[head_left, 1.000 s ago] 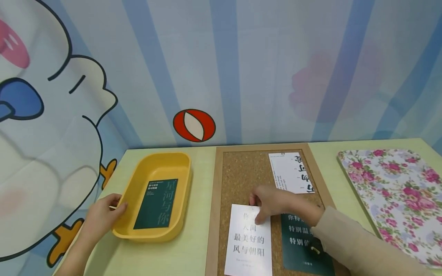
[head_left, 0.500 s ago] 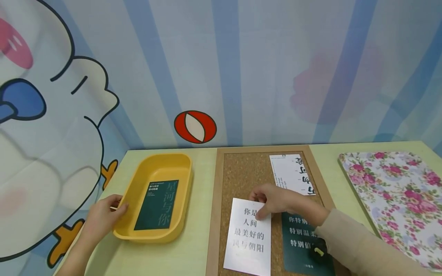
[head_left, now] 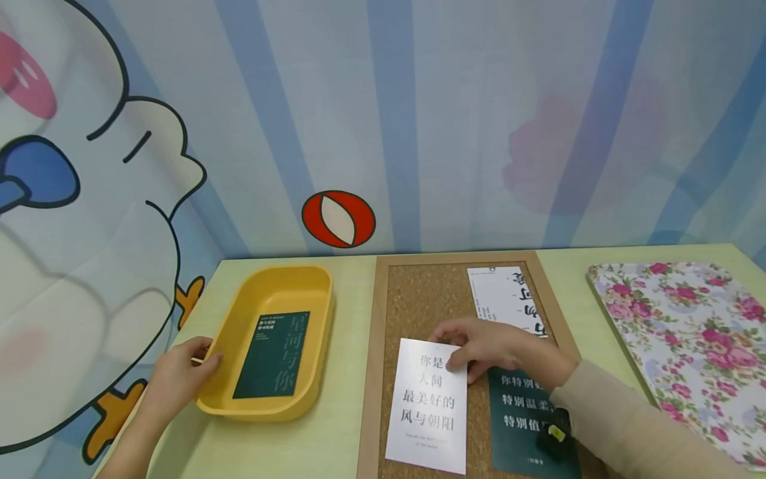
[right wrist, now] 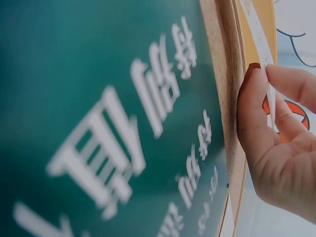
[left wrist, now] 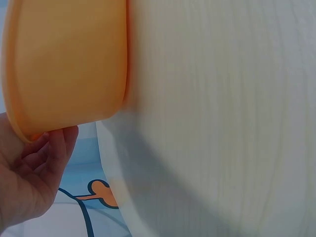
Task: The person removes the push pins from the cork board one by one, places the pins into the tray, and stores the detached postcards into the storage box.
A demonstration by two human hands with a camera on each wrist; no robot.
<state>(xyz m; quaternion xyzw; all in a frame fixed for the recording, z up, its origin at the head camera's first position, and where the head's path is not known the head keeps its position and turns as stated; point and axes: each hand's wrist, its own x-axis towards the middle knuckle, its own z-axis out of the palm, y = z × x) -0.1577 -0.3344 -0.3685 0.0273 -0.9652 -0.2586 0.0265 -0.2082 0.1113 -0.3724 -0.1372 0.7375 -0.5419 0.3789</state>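
Note:
A yellow plastic tray (head_left: 323, 372) stands at the left of the table with a dark green card (head_left: 271, 356) lying in it. My left hand (head_left: 179, 379) grips the tray's near left rim, thumb over the edge; the left wrist view shows its fingers under the rim. Over the cork board (head_left: 419, 293), my right hand (head_left: 481, 349) pinches the upper right edge of a white card (head_left: 425, 412) printed with Chinese characters. The right wrist view shows this card edge-on between thumb and fingers, apart from the board. Another white card (head_left: 499, 299) and a green card (head_left: 520, 426) lie on the board, partly hidden by my right arm.
To the right of the board lies a floral-patterned board (head_left: 682, 346) in pink and white. The pale yellow table (head_left: 353, 299) meets a blue striped backdrop (head_left: 455, 133) with cartoon prints along its back edge.
My right hand has shifted its hold on the white card's edge, and the card has come up slightly and turned a little. The left hand stays on the tray rim.

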